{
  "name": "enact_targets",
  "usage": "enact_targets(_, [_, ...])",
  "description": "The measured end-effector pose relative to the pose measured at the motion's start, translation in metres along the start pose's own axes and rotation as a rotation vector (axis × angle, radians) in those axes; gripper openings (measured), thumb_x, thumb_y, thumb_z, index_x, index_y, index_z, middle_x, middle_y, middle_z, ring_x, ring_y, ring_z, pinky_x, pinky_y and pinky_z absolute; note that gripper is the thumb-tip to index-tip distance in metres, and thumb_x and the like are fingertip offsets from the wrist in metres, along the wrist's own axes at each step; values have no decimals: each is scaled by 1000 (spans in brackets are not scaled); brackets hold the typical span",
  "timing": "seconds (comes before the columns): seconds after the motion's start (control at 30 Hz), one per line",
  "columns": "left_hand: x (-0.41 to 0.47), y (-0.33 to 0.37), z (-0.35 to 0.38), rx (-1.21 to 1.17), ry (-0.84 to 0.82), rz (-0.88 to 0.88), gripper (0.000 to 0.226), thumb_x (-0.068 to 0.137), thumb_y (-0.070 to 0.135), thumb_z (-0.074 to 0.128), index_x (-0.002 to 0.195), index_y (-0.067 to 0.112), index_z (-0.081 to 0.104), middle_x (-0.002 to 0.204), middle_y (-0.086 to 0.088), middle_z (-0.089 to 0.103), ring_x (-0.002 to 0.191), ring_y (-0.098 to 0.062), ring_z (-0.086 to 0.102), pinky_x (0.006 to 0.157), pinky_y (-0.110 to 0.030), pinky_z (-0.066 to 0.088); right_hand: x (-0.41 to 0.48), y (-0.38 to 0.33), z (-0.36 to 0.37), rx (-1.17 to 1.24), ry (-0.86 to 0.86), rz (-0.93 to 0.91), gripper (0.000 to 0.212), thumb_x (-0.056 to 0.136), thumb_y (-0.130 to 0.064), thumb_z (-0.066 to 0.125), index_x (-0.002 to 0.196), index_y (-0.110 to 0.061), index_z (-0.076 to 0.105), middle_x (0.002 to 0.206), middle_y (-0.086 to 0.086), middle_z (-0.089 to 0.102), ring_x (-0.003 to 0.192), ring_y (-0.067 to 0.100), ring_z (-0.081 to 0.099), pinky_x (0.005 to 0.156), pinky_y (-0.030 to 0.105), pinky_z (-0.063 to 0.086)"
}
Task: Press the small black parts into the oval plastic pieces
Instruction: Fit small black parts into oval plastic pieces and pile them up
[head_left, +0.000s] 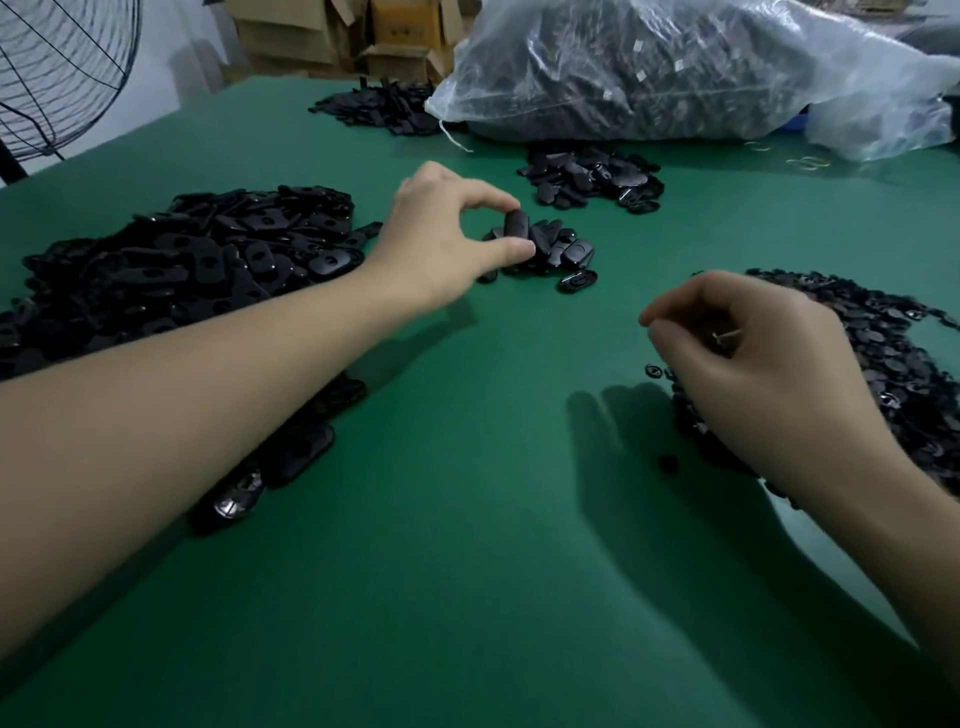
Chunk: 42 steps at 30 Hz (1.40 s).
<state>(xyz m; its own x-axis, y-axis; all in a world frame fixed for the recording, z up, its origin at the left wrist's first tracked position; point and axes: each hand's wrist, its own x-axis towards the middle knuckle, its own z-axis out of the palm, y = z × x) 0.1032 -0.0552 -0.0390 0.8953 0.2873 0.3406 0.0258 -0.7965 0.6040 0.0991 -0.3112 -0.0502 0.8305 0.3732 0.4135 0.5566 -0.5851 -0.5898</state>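
Note:
My left hand (447, 231) reaches out over the green table and pinches one black oval plastic piece (516, 224) between thumb and forefinger, right at the small central heap of oval pieces (558, 254). My right hand (748, 358) hovers curled over the pile of small black parts (893, 364) at the right, fingers closed around something small; what it holds is mostly hidden. One small black part (668, 462) lies loose on the mat beside my right wrist.
A big heap of black plastic pieces (182, 260) lies at the left, partly under my forearm. More heaps (592, 176) (379, 106) sit farther back. A large clear plastic bag (675, 67) of parts fills the back right. A fan (57, 67) and cardboard boxes (395, 31) stand behind.

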Motion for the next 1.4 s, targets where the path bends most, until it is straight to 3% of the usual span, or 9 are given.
enact_targets(0.1, [26, -6, 18, 66, 8, -65, 45, 87, 55, 73, 128, 36, 67, 128, -2, 46, 133, -25, 38, 112, -39, 34, -2, 1, 1, -324, -16, -97, 10, 92, -28, 64, 96, -27, 74, 91, -7, 65, 100, 23, 55, 88, 47, 49])
enact_targets(0.37, [41, -15, 47, 143, 17, -150, 51, 96, 60, 57, 141, 36, 59, 142, -4, 47, 138, -27, 33, 113, -40, 30, -2, 0, -2, -591, -136, -25, 19, 91, -48, 66, 99, -33, 75, 102, -5, 61, 110, 24, 45, 92, 47, 36])
enact_targets(0.5, [44, -19, 33, 157, -28, -175, 60, 102, 57, 47, 151, 22, 49, 152, -7, 41, 147, -28, 25, 119, -47, 23, -2, -2, -3, -584, -147, -20, 9, 92, -42, 68, 92, -35, 74, 98, -7, 62, 111, 22, 45, 89, 44, 32])
enact_targets(0.63, [48, -40, 3, 484, -56, -226, 50, 106, 41, 48, 148, 15, 51, 154, -15, 41, 146, -34, 28, 118, -50, 26, -1, -1, -3, -579, -146, -35, 10, 94, -37, 67, 92, -32, 75, 96, -8, 62, 110, 22, 45, 85, 41, 29])
enact_targets(0.77, [47, -63, -10, 794, -143, -268, 31, 106, 28, 48, 120, 4, 62, 138, -21, 53, 133, -38, 40, 107, -46, 34, -2, -2, 0, -535, -138, -89, 14, 95, -38, 64, 91, -30, 74, 93, -9, 62, 105, 21, 46, 83, 39, 29])
enact_targets(0.87, [46, -72, -18, 843, -94, -256, 21, 102, 14, 52, 86, 4, 60, 115, -19, 66, 105, -36, 53, 97, -42, 39, -3, -2, 3, -493, -148, -128, 16, 97, -39, 62, 91, -29, 74, 91, -10, 62, 103, 20, 47, 82, 37, 28])
enact_targets(0.93, [48, -75, -22, 873, -59, -220, 14, 99, 5, 56, 95, 6, 70, 111, -17, 70, 100, -36, 61, 89, -39, 44, -3, -1, 4, -458, -151, -151, 17, 97, -39, 61, 90, -29, 72, 90, -11, 62, 102, 18, 47, 80, 35, 27])
enact_targets(1.2, [46, -66, -34, 819, 17, -40, 21, 92, 14, 66, 107, 20, 79, 104, -8, 76, 101, -37, 67, 83, -42, 58, -3, -1, 9, -228, -132, -200, 14, 95, -35, 59, 90, -24, 66, 80, -22, 55, 91, 18, 53, 78, 41, 45])
enact_targets(1.4, [30, -42, -44, 561, 132, 85, 20, 87, 18, 65, 102, 23, 76, 93, -1, 78, 92, -26, 71, 89, -43, 58, -4, -3, 11, -73, -114, -150, 9, 97, -33, 61, 89, -32, 63, 84, -14, 65, 67, -1, 53, 60, 17, 37])
